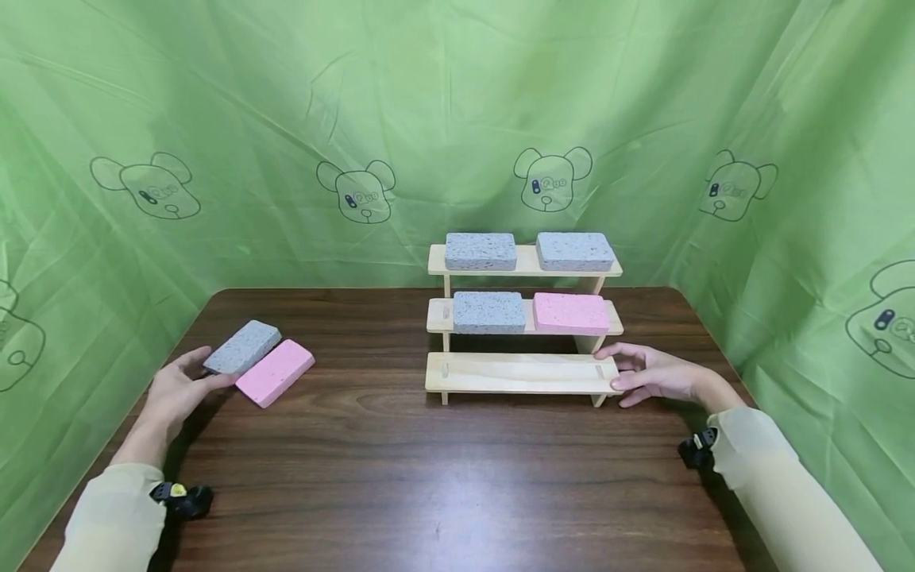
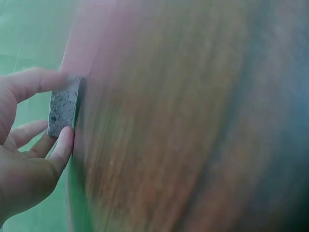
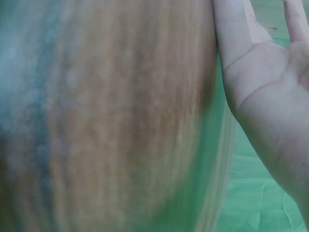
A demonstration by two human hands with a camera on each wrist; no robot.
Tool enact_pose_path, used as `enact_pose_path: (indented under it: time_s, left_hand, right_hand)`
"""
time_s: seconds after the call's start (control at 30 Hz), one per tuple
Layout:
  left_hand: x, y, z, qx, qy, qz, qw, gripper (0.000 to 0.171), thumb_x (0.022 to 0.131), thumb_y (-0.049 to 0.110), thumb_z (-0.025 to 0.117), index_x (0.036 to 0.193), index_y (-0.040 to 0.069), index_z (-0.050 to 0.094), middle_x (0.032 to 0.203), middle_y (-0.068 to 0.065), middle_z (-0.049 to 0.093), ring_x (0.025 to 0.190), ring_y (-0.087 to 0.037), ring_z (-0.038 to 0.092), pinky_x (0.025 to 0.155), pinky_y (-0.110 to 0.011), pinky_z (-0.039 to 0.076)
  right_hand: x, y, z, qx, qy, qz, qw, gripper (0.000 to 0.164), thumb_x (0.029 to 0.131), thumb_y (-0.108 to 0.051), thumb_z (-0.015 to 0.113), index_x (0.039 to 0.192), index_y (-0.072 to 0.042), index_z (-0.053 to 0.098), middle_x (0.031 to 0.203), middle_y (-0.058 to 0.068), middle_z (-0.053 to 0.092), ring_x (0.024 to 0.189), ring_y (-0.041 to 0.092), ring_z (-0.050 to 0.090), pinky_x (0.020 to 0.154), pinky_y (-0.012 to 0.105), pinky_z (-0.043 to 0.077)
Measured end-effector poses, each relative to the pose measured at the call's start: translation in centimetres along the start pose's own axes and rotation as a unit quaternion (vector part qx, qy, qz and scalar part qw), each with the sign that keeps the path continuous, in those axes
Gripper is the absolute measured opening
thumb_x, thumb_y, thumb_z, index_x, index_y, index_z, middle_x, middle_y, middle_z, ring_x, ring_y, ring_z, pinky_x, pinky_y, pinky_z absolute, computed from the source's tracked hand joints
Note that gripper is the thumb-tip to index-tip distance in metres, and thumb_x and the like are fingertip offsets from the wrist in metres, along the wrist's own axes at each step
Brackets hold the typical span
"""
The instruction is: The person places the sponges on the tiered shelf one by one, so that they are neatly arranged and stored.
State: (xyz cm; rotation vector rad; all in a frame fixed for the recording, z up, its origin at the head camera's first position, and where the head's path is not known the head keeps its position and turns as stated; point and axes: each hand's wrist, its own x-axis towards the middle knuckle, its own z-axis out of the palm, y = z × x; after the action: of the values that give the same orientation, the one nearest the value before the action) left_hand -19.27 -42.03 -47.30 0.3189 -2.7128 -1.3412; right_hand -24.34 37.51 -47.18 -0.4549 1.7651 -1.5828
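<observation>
At the table's left side my left hand [image 1: 174, 395] holds the near end of a grey speckled pumice-like block [image 1: 245, 347] between thumb and fingers. The left wrist view shows this grip from behind, fingers on either side of the block [image 2: 63, 106]. A pink block [image 1: 276, 373] lies along its right side, by the thumb. My right hand [image 1: 656, 375] grips the right end of the lowest step of a three-tier wooden display stand [image 1: 522, 373]. In the right wrist view the palm [image 3: 263, 72] shows, with the fingertips mostly out of frame.
Two grey blocks [image 1: 480, 252] stand on the stand's top step. Its middle step carries a grey block [image 1: 489, 312] at left and a pink one [image 1: 570, 313] at right. Dark wood table [image 1: 400, 477] spreads before the stand. Green cloth [image 1: 443, 95] encloses the back and sides.
</observation>
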Motion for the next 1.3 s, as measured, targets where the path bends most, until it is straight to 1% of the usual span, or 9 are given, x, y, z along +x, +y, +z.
enact_pose_path:
  time_s: [0.27, 0.33, 0.4, 0.47, 0.53, 0.7, 1.03, 1.17, 1.3]
  left_hand:
    - [-0.4, 0.4, 0.2, 0.003, -0.009, -0.002, 1.0, 0.096, 0.088, 0.035, 0.082, 0.157, -0.002, 0.027, 0.147, -0.036, 0.04, 0.124, -0.044, 0.043, 0.069, -0.008, 0.04]
    - [-0.4, 0.5, 0.2, -0.003, -0.007, -0.001, 1.0, 0.096, 0.088, 0.035, 0.082, 0.157, -0.003, 0.027, 0.148, -0.036, 0.04, 0.121, -0.037, 0.046, 0.07, -0.009, 0.042]
    - [-0.5, 0.7, 0.1, -0.014, -0.006, 0.001, 0.9999, 0.095, 0.088, 0.033, 0.082, 0.157, -0.003, 0.027, 0.148, -0.035, 0.039, 0.114, -0.025, 0.051, 0.071, -0.01, 0.047]
    - [-0.6, 0.9, 0.0, -0.026, -0.004, 0.003, 0.9996, 0.095, 0.088, 0.031, 0.082, 0.157, -0.004, 0.027, 0.148, -0.034, 0.039, 0.107, -0.013, 0.052, 0.071, -0.012, 0.05]
    - [-0.7, 1.3, -0.1, -0.032, -0.002, 0.008, 0.9995, 0.095, 0.088, 0.031, 0.082, 0.157, -0.003, 0.028, 0.149, -0.034, 0.039, 0.106, -0.007, 0.051, 0.073, -0.012, 0.051]
    - [-0.7, 2.2, -0.2, -0.016, 0.009, 0.023, 0.9996, 0.092, 0.087, 0.034, 0.082, 0.156, -0.001, 0.033, 0.151, -0.03, 0.04, 0.114, -0.012, 0.049, 0.076, -0.006, 0.041]
    - [-0.9, 2.9, -0.4, -0.01, 0.005, 0.032, 0.9994, 0.089, 0.087, 0.035, 0.082, 0.156, 0.002, 0.036, 0.146, -0.025, 0.044, 0.114, -0.017, 0.048, 0.075, -0.009, 0.04]
    - [-1.2, 3.2, -0.4, -0.015, 0.003, 0.041, 0.999, 0.087, 0.087, 0.033, 0.082, 0.155, 0.002, 0.037, 0.14, -0.017, 0.049, 0.108, -0.009, 0.05, 0.076, -0.009, 0.041]
    - [-1.6, 4.2, -0.1, -0.03, -0.008, 0.051, 0.9982, 0.084, 0.088, 0.03, 0.082, 0.155, 0.003, 0.038, 0.134, -0.005, 0.053, 0.106, -0.002, 0.051, 0.078, -0.01, 0.042]
  right_hand:
    - [0.1, 0.2, -0.2, -0.008, -0.003, -0.007, 1.0, 0.047, 0.098, 0.005, 0.055, 0.137, -0.02, 0.05, 0.128, 0.019, 0.056, 0.112, 0.036, 0.064, 0.088, 0.059, 0.054]
    - [0.1, 0.3, -0.2, -0.005, -0.001, -0.006, 1.0, 0.047, 0.098, 0.005, 0.055, 0.137, -0.02, 0.05, 0.128, 0.019, 0.056, 0.112, 0.036, 0.064, 0.088, 0.059, 0.054]
    - [0.2, 0.4, -0.2, 0.0, -0.003, -0.006, 1.0, 0.047, 0.098, 0.005, 0.056, 0.138, -0.02, 0.049, 0.128, 0.02, 0.056, 0.112, 0.036, 0.064, 0.088, 0.059, 0.054]
    - [0.2, 0.4, -0.1, 0.004, -0.005, -0.006, 1.0, 0.047, 0.098, 0.004, 0.056, 0.138, -0.019, 0.049, 0.128, 0.02, 0.056, 0.112, 0.036, 0.064, 0.088, 0.059, 0.054]
    - [0.2, 0.4, 0.1, 0.004, -0.006, -0.005, 1.0, 0.046, 0.098, 0.003, 0.057, 0.138, -0.019, 0.049, 0.128, 0.02, 0.057, 0.112, 0.036, 0.064, 0.088, 0.059, 0.054]
    - [0.0, 0.2, 0.2, -0.001, -0.003, -0.003, 1.0, 0.046, 0.098, 0.003, 0.057, 0.137, -0.02, 0.05, 0.127, 0.02, 0.057, 0.111, 0.037, 0.064, 0.088, 0.06, 0.054]
    - [0.1, 0.1, -0.1, 0.0, -0.006, -0.003, 1.0, 0.046, 0.098, 0.004, 0.056, 0.138, -0.019, 0.049, 0.128, 0.02, 0.057, 0.111, 0.036, 0.064, 0.088, 0.06, 0.054]
    - [0.1, 0.2, -0.2, 0.001, -0.007, -0.004, 1.0, 0.046, 0.098, 0.003, 0.056, 0.138, -0.019, 0.049, 0.129, 0.019, 0.057, 0.112, 0.036, 0.064, 0.088, 0.06, 0.054]
    - [0.0, 0.2, -0.2, 0.001, -0.008, -0.004, 1.0, 0.046, 0.099, 0.004, 0.056, 0.138, -0.02, 0.05, 0.128, 0.019, 0.058, 0.111, 0.035, 0.064, 0.087, 0.059, 0.055]
